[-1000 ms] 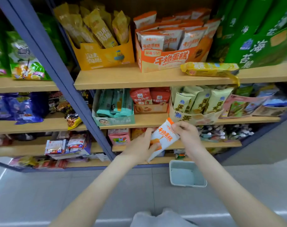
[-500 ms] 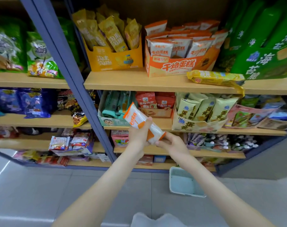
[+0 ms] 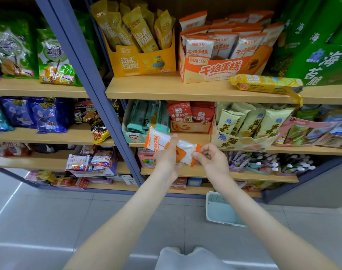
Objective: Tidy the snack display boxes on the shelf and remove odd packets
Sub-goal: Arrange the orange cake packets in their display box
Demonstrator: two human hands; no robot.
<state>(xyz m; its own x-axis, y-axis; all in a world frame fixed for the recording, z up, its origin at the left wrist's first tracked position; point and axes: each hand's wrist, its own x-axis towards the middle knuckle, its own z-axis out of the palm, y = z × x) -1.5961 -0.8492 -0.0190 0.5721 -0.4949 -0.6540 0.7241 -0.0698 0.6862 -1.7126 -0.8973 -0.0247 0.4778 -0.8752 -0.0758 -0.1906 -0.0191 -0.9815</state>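
A white and orange cake packet (image 3: 160, 140) lies nearly sideways in front of the middle shelf. My left hand (image 3: 169, 158) grips its middle, thumb across the front. My right hand (image 3: 211, 159) pinches its orange right end. Packets of the same kind stand in the orange display box (image 3: 215, 70) on the upper shelf. A loose yellow packet (image 3: 263, 82) lies flat on that shelf's edge, right of the orange box. The yellow display box (image 3: 140, 62) stands to the left of the orange one.
The middle shelf carries a teal box (image 3: 136, 136), a small box of red packets (image 3: 189, 126) and a cream box (image 3: 242, 143). A pale blue basket (image 3: 220, 210) sits on the floor by the shelf base. A blue upright post (image 3: 92, 75) divides the shelving.
The packet has turned from upright to nearly sideways. My left hand moved up onto its middle; my right hand shifted from its top edge to its right end.
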